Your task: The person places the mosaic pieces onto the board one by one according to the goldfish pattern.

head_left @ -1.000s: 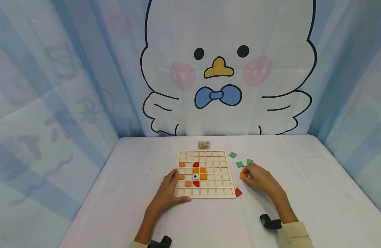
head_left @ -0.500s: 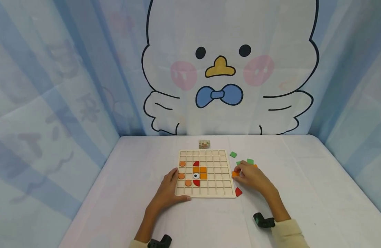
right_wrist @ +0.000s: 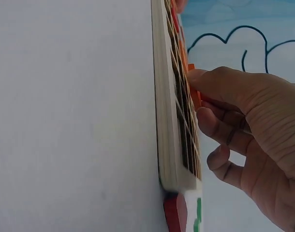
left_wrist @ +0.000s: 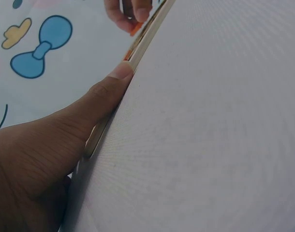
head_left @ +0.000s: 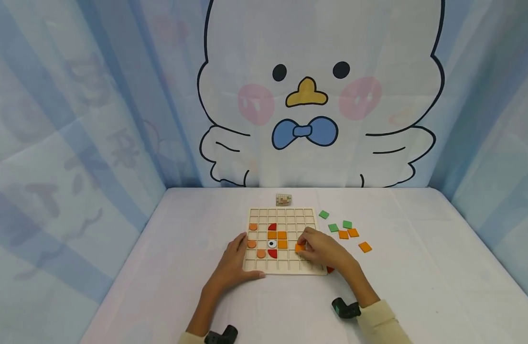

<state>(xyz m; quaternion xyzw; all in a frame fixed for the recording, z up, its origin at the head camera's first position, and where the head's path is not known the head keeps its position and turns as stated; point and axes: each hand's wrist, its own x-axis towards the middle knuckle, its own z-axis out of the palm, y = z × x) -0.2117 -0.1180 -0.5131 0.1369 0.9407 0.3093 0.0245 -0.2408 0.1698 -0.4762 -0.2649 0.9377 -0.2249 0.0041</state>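
Note:
A square wooden grid board lies on the table. My left hand holds its near-left corner, thumb along the near edge and fingers at the left side. Over the board's right half, my right hand pinches an orange square tile between thumb and fingertips. Set in the grid are orange squares, red quarter-round pieces, orange discs and one white eye piece. The right wrist view shows the pinched tile close to the grid, its contact with the board unclear.
Right of the board lie green tiles and loose orange tiles. A red piece near the board's near-right corner is partly covered by my right hand. A small patterned card sits behind the board. A printed curtain encloses the table.
My right hand has moved left from the loose tiles to above the board, bringing the orange tile along. The left hand stays at the board's corner.

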